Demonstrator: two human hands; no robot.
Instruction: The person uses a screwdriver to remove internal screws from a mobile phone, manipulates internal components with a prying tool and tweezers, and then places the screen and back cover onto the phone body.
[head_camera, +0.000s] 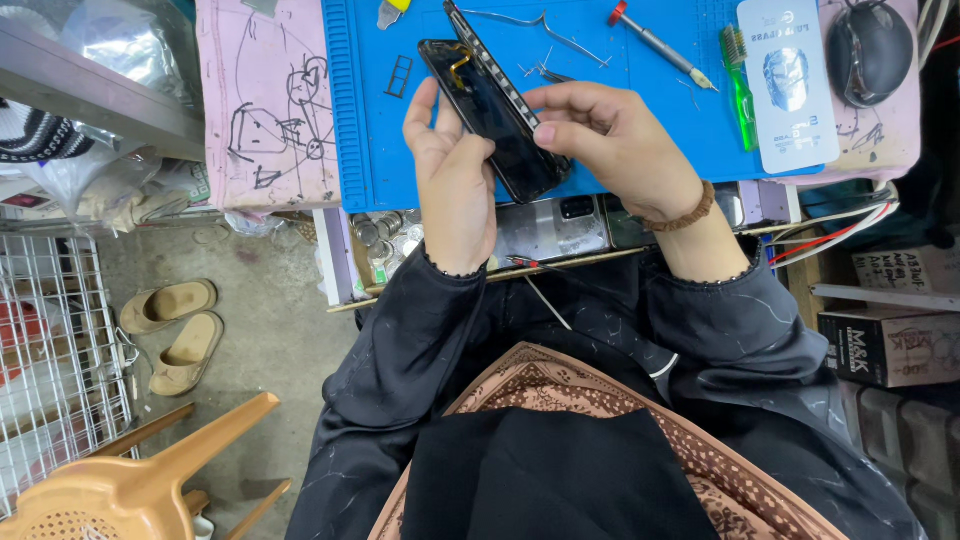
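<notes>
Both hands hold a black phone (497, 115) over the blue mat (620, 100), w/ its back off (some gold parts show inside). The left hand (452, 175) grips its left edge, fingers curled under. The right hand (610, 135) pinches the right edge w/ thumb and fingers. A screwdriver (660, 45), tweezers (530, 25) and a green brush (738, 85) lie on the mat, well apart from the phone.

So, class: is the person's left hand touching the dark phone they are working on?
Touching. The head view shows the left hand cupped along the edge of the dark phone, fingers against its side, with no gap; the right hand grips it too.
</notes>
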